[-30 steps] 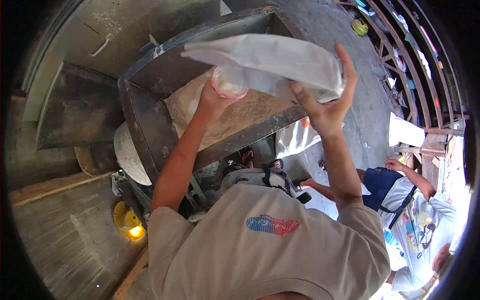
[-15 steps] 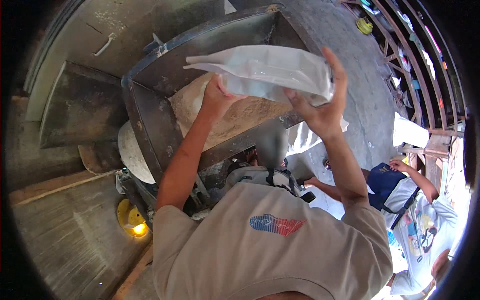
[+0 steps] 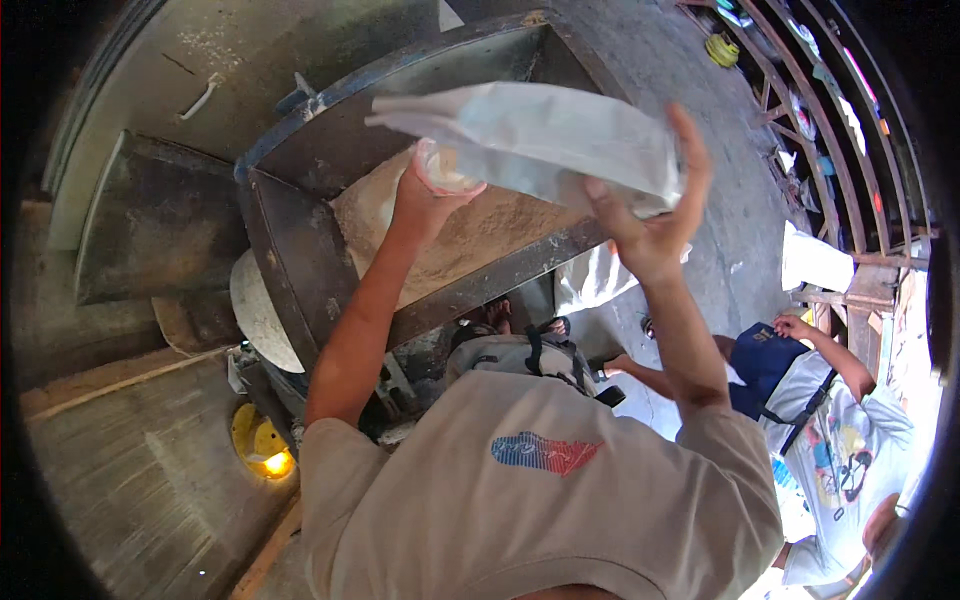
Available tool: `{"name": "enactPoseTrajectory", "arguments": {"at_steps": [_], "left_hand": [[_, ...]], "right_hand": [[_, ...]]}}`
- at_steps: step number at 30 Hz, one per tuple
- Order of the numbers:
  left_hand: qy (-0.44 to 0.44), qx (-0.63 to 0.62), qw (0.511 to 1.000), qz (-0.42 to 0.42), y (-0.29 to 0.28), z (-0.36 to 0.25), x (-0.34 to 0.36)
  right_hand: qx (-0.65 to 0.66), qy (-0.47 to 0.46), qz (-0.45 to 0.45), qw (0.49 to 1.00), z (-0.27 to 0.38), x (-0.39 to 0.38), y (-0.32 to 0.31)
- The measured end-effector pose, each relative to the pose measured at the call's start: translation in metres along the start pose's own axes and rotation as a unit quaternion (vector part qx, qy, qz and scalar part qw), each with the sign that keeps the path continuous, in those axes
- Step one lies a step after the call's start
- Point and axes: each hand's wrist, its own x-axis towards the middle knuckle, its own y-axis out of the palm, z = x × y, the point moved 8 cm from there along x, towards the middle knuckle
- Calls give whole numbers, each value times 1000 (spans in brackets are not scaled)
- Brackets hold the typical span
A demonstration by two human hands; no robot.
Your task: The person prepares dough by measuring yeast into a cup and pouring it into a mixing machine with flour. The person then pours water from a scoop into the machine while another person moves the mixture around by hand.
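A whitish, partly see-through plastic bag [image 3: 540, 130] lies tipped sideways above a metal trough [image 3: 440, 310], its flat mouth toward the left. My right hand [image 3: 655, 225] grips the bag's right end, thumb on the near side and a finger stretched up along the end. Under the mouth side, my left hand [image 3: 425, 205] is closed around a small round cup [image 3: 447, 168] with pale stuff in it. Below both hands a heap of light brown powder [image 3: 480, 245] fills part of the trough, with a whiter patch at its left.
A person in a printed light shirt [image 3: 840, 460] sits at the right, holding a dark blue cloth [image 3: 765, 355]. A white sack [image 3: 595, 280] stands by the trough's near side. A yellow lamp-like object [image 3: 262, 440] glows at the lower left. Wooden racks [image 3: 800, 110] line the far right.
The bag's right end has shifted slightly right with my right hand. My left hand has turned, and the cup in it now shows below the bag's mouth.
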Motion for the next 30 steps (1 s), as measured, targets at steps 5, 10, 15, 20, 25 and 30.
{"name": "enactPoseTrajectory", "arguments": {"at_steps": [5, 10, 15, 20, 25, 30], "left_hand": [[-10, -62, 998, 3, -3, 5, 0], [4, -67, 997, -33, -16, 27, -4], [16, -16, 999, -26, -8, 7, 0], [49, 11, 998, -37, -7, -2, -3], [-2, -128, 992, -8, -2, 13, -1], [68, -27, 997, -23, -6, 1, -3]], "right_hand": [[-102, -18, 30, 994, 6, 5, 6], [-107, -27, 37, 993, 7, 2, 8], [77, 81, -52, 992, -10, -5, -2], [-60, 8, -26, 998, 0, -5, -1], [38, 38, -58, 997, 2, -8, -3], [-55, -29, -16, 998, 14, -4, 3]]}}
